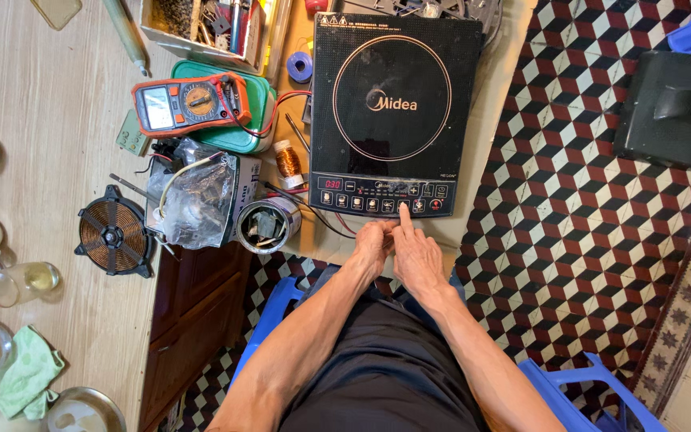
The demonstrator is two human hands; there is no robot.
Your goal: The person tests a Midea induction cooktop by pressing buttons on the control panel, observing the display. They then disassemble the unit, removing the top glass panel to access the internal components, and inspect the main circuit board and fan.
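Induction cooker (393, 112): flat, glossy black glass slab w/ a thin ring printed on top, sits at the right end of the worktop (49, 152), its front edge overhanging toward the person. Control strip along that front edge has a small red lit display (333, 184) at left & a row of little square buttons.

Right hand (416, 254): index finger stretched out straight, tip pressed on a button near the strip's middle-right; other fingers curled in, holding nothing. Left hand (373, 242): loosely curled just beside the right, touching it, below the cooker's front edge; whether it pinches anything I cannot tell.

Left of the cooker: small spool of copper wire (287, 158), shiny & cylindrical; a round metal motor housing (268, 226) at the worktop's front edge; a part wrapped in crinkled clear plastic (196, 200). Further left, a flat spiral copper coil on a black spoked frame (113, 232). Orange-cased multimeter (192, 104) lies on a green plastic box (253, 120), red lead trailing. Worktop is pale wood-grain laminate. Floor (593, 232) is tile in a red, black & white cube pattern. Blue plastic stool (581, 392) at lower right.
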